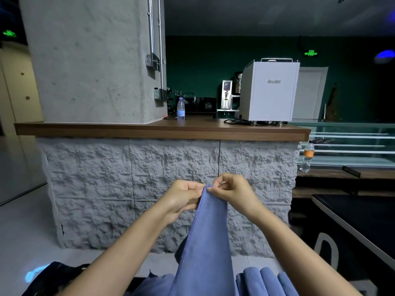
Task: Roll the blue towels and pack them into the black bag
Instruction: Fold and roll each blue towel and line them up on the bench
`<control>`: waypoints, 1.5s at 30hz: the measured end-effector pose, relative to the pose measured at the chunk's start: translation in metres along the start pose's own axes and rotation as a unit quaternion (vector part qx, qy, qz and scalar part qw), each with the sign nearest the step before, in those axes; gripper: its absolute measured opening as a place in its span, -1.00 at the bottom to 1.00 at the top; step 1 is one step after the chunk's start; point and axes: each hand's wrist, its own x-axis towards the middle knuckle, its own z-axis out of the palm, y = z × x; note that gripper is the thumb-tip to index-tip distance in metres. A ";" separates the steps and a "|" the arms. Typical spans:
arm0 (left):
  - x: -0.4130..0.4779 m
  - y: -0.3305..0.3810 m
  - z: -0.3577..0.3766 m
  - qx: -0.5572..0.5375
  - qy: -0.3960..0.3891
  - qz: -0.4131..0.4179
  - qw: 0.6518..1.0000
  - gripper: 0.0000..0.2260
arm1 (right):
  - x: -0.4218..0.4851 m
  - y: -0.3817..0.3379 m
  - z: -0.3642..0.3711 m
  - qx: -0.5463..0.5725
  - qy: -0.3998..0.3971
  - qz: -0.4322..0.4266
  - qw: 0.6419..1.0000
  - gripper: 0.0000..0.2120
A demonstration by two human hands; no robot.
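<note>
A blue towel [207,242] hangs down in front of me, held up by its top edge. My left hand [181,197] pinches that edge from the left, and my right hand [233,192] pinches it from the right, the fingertips close together. More blue towels [265,280] lie bunched at the bottom of the view, to the right of the hanging one. The black bag [53,278] sits at the bottom left, partly hidden by my left forearm.
A stone-faced counter [162,129] with a wooden top stands right ahead. It carries a water bottle [181,108] and a white machine [269,91]. A dark table [363,218] is at the right, with another bottle [306,157] beyond it. A concrete pillar rises behind the counter.
</note>
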 end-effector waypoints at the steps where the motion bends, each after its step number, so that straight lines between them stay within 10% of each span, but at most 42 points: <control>1: -0.002 0.000 0.000 0.009 0.000 0.004 1.000 -0.82 | 0.000 0.001 0.001 -0.004 0.004 0.001 1.000 -0.84; 15: 0.032 0.009 -0.040 0.079 0.200 0.070 0.974 -0.94 | -0.031 0.051 -0.024 0.047 -0.103 -0.023 0.993 -0.67; 21: 0.051 -0.011 -0.109 0.079 0.302 0.091 0.946 -0.92 | -0.051 0.108 -0.070 -0.197 -0.137 0.001 0.971 -0.45; 30: 0.045 -0.052 -0.140 0.212 0.252 0.113 0.937 -0.86 | -0.031 0.118 -0.101 -0.310 0.042 -0.059 0.948 -0.90; 38: 0.028 -0.042 -0.142 0.160 0.257 0.147 0.942 -0.78 | -0.005 0.085 -0.099 -0.323 0.116 -0.058 0.937 -0.83; 45: 0.023 -0.066 -0.146 0.091 0.231 0.078 0.966 -0.91 | -0.007 0.105 -0.084 -0.117 0.079 0.081 0.987 -0.67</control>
